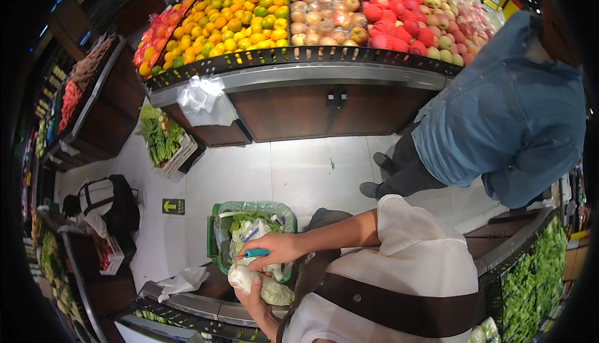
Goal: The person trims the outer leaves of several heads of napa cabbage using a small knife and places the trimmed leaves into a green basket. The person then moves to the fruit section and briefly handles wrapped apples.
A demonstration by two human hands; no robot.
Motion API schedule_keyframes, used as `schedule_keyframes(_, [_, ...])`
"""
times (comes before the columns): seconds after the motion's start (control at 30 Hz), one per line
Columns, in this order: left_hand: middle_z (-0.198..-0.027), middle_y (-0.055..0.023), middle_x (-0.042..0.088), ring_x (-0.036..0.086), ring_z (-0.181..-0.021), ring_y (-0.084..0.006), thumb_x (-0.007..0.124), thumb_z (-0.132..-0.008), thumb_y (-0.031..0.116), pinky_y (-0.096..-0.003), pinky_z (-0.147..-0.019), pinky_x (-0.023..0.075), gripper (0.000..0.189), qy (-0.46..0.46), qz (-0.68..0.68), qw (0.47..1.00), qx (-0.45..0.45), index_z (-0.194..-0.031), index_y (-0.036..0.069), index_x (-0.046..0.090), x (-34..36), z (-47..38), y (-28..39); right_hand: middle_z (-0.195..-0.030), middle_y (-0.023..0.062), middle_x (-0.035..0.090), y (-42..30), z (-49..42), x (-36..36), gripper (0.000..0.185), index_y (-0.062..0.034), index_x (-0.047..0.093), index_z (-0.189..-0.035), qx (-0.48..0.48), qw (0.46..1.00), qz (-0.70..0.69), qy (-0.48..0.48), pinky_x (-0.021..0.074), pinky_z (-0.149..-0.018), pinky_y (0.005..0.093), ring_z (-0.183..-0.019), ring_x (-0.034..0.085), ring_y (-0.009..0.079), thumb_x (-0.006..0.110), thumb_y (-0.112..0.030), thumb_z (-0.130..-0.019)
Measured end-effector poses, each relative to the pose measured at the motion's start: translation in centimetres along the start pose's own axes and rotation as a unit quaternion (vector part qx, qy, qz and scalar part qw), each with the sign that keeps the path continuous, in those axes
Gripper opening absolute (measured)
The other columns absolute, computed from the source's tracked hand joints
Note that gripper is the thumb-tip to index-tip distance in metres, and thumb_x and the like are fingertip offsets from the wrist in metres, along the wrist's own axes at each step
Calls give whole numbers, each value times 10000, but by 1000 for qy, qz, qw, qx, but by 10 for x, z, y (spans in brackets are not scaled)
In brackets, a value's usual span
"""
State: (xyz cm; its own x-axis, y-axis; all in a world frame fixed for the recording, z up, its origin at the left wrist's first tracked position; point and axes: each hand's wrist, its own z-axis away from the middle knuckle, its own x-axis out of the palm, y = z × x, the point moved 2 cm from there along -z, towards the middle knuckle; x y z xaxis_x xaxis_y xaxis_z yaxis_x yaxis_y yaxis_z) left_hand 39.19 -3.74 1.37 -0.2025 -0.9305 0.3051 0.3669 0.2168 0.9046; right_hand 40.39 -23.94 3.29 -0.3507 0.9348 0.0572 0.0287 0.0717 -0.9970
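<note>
My left hand (252, 300) holds a pale napa cabbage (277, 290) from below, its white root end pointing away from my body. In my right hand (286, 248) is a small knife with a teal handle (257, 252). The thin blade lies close above the cabbage's root end; whether it touches cannot be told. Just beyond my hands stands a green plastic bin (292, 219) lined with a clear bag. Loose green and white leaves (256, 225) lie in it, partly hidden by my right hand.
A co-worker in a blue shirt (510, 123) stands at the right. Another person (105, 200) bends over a crate (112, 255) at the left. Across the aisle is a fruit display (299, 71), with a crate of greens (175, 160) beside it. A crumpled plastic bag (185, 282) lies on the near shelf edge.
</note>
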Motion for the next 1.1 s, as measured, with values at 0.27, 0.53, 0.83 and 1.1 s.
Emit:
schedule_keyframes(0.27, [-1089,-100,624,586,-956,-166,840,-747,98,-310,-837,488,573,-173,-309,932,79,-1217,-3,528,108,39,-7,-874,62,693,-36,138,-23,414,-68,674,-1110,20,985,83,148,495,-744,292,-776,611,138,778,-358,-833])
schedule_keyframes(0.53, [-1103,-96,614,605,-945,-167,795,-782,65,-299,-816,503,579,-351,-318,877,86,-1280,0,507,211,105,-44,-1009,91,714,-81,308,-31,342,-74,673,-1111,-93,952,109,270,504,-828,320,-937,668,193,703,-343,-902])
schedule_keyframes(0.83, [-1147,-121,614,610,-1009,-196,870,-723,160,-317,-876,497,680,-548,-364,748,88,-1271,-24,512,273,120,-69,-998,98,717,-104,435,-23,342,-56,641,-1055,-194,900,188,343,512,-806,351,-945,689,259,697,-363,-916])
schedule_keyframes(1.1, [-1092,-112,634,639,-940,-184,848,-748,130,-311,-829,523,638,-514,-376,766,85,-1262,-19,500,352,187,-75,-1026,109,718,-109,504,-30,325,-55,645,-1057,-267,845,205,416,521,-804,372,-963,687,287,681,-352,-930])
